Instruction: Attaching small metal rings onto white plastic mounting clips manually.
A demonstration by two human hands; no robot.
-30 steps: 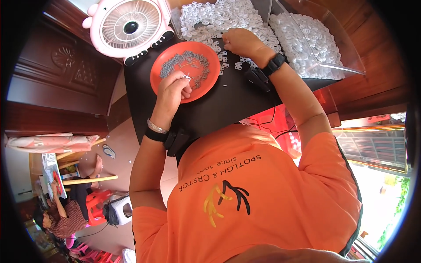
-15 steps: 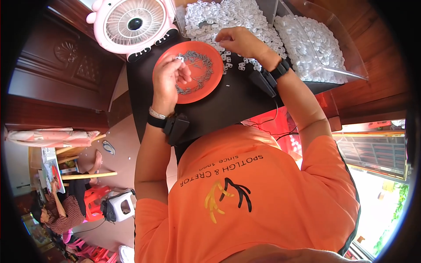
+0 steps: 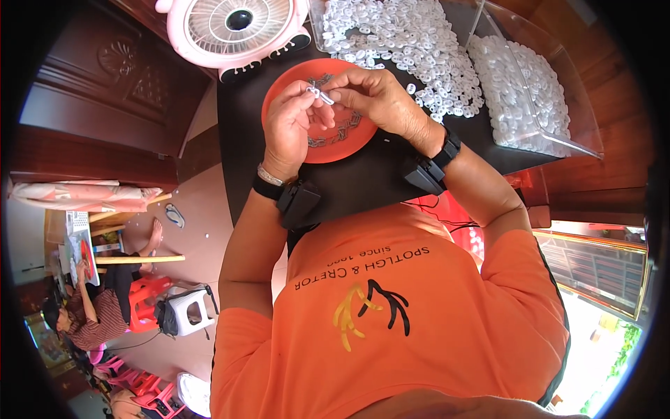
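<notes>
Over the red-orange plate (image 3: 342, 152) my two hands meet, fingertips almost touching. My left hand (image 3: 292, 133) pinches a small white plastic piece (image 3: 315, 91) between thumb and index finger, its other fingers loosely curled. In my right hand (image 3: 391, 106), thumb and fingertips close on another small white piece (image 3: 326, 98), held against the first. Whether the two are joined is too small to tell. Beneath the hands, many small grey metal pieces (image 3: 347, 128) lie in a rough ring on the plate, partly hidden by my fingers.
Loose white plastic pieces (image 3: 391, 42) spread over the black table (image 3: 356, 185) beyond my right hand. A clear bin (image 3: 558, 143) with more white pieces stands at the right. At the far left is a pink fan (image 3: 241, 42). Another person (image 3: 98, 318) sits at the left.
My right hand has come from the loose white pieces to my left hand, bringing a white piece. The view has shifted slightly, and my left hand stays over the plate.
</notes>
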